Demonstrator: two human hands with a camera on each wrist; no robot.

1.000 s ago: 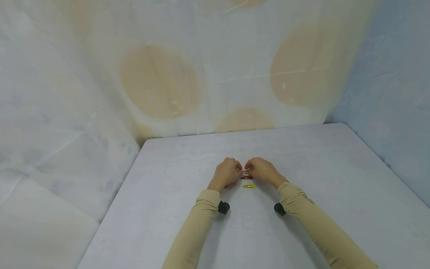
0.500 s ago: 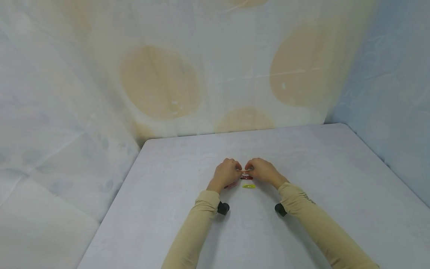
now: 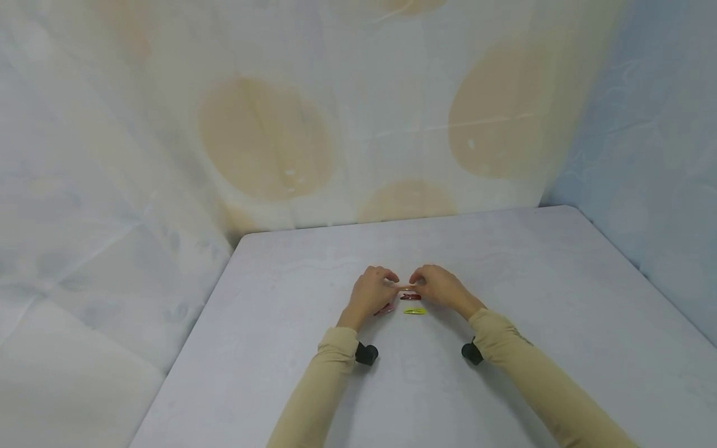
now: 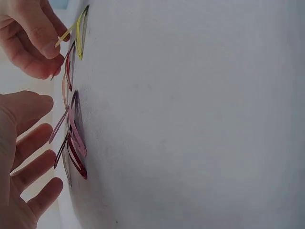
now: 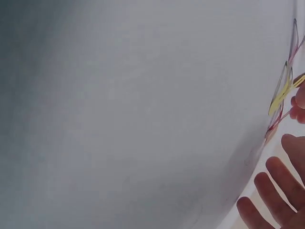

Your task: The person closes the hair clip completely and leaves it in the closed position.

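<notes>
Where the beige sleeves (image 3: 330, 373) end, small black wrist cameras (image 3: 366, 354) sit just above the tabletop (image 3: 560, 298), and these have slid slightly nearer the person than half a second ago, so the forearms have drawn back a little. Beyond them lie a yellow clip (image 3: 414, 310) and a pink clip (image 3: 385, 308), with a dark red clip (image 3: 411, 297) just behind; none of these has shifted. Farther on, the left hand (image 3: 372, 291) and the right hand (image 3: 439, 286) meet over an orange clip (image 3: 404, 287), each grip pinched on one end of it, with the other fingers loosely spread. Compared with a second ago the left hand has eased a touch to its own side, so slightly more of the orange clip shows between the fingertips; I judge that the pair are working this clip, perhaps bending it open.

Whether the orange clip is lifted or touching the tabletop cannot be told from the head view. The left wrist view shows the clips edge-on and overlapping, and the right wrist view cuts them off at its border.
</notes>
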